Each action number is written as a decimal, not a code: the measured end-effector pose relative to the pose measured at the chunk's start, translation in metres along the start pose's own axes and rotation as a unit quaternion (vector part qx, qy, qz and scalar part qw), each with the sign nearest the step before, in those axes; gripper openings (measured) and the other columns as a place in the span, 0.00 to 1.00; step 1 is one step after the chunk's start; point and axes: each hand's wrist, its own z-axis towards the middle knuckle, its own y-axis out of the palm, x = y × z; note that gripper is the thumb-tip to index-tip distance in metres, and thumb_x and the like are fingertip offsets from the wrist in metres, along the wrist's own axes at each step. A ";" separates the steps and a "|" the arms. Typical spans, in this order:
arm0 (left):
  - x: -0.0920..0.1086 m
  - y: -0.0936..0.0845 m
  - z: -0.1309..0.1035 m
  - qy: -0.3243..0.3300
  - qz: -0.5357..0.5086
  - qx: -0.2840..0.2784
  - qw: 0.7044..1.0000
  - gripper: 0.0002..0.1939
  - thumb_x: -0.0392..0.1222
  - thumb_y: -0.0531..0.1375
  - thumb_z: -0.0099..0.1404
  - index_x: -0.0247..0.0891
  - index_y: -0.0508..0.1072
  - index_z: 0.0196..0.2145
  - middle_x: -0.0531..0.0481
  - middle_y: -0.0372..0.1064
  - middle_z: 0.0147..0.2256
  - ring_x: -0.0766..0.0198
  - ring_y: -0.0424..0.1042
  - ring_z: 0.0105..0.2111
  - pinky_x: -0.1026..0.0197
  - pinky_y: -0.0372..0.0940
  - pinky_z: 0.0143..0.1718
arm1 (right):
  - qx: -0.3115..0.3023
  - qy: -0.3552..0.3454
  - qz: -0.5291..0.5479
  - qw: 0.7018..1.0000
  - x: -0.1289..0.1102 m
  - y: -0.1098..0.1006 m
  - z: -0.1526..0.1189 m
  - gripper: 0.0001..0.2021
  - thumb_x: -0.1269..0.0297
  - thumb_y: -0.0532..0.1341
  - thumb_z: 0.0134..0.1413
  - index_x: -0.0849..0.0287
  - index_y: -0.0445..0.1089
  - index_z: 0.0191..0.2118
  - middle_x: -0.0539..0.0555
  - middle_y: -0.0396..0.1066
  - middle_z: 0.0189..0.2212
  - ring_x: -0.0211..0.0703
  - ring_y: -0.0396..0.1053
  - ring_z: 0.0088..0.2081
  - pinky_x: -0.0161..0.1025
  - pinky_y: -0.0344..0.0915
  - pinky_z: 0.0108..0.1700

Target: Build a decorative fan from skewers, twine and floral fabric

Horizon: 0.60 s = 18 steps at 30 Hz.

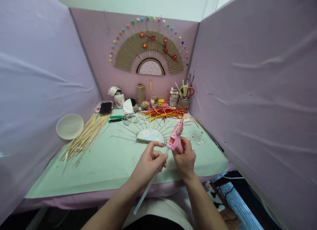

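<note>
My right hand [185, 157] grips a pink hot glue gun [176, 136] by its handle, nozzle tilted up and away from me. Between the fingers of my left hand [152, 162] is a long translucent glue stick [146, 195]. Its upper end meets the back of the glue gun; how deep it sits inside I cannot tell. The lower end hangs past the table's front edge. Just beyond my hands lies a half-round pale floral piece [150, 135] with thin sticks fanning out from it.
Bamboo sticks [86, 132] and a white plate [70, 126] lie left. Green-handled pliers [116, 118], red and yellow pipe cleaners [160, 113], jars and a pot with scissors [184, 102] stand behind. A decorated fan [148, 41] hangs on the back panel. Fabric walls enclose both sides.
</note>
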 end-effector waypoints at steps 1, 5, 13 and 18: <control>0.000 0.000 -0.002 0.033 0.027 0.008 0.999 0.21 0.45 0.63 0.59 0.40 0.65 0.48 0.58 0.66 0.21 0.72 0.59 0.18 0.69 0.54 0.21 | -0.003 -0.006 0.002 1.000 0.000 0.000 -0.001 0.16 0.63 0.60 0.53 0.56 0.66 0.48 0.54 0.76 0.35 0.46 0.75 0.32 0.40 0.71 0.35; 0.000 -0.003 -0.008 0.073 0.094 -0.030 0.992 0.25 0.41 0.59 0.62 0.42 0.62 0.56 0.59 0.64 0.22 0.71 0.60 0.18 0.69 0.56 0.21 | -0.020 -0.021 0.015 0.999 -0.001 0.002 -0.005 0.16 0.64 0.59 0.52 0.57 0.66 0.48 0.55 0.77 0.35 0.47 0.76 0.33 0.40 0.71 0.35; 0.003 -0.008 -0.009 0.090 0.135 -0.046 0.986 0.25 0.39 0.58 0.63 0.40 0.65 0.58 0.58 0.62 0.21 0.72 0.58 0.18 0.69 0.56 0.22 | -0.026 -0.033 0.007 0.999 0.002 0.001 -0.008 0.17 0.65 0.59 0.52 0.55 0.66 0.49 0.55 0.77 0.36 0.48 0.76 0.33 0.41 0.72 0.35; 0.010 -0.012 -0.010 0.063 0.153 -0.058 0.985 0.25 0.40 0.58 0.62 0.39 0.67 0.57 0.58 0.62 0.21 0.71 0.58 0.18 0.68 0.56 0.21 | -0.027 -0.063 -0.020 0.997 0.005 0.001 -0.010 0.18 0.66 0.58 0.53 0.56 0.66 0.51 0.56 0.78 0.36 0.49 0.76 0.33 0.42 0.71 0.35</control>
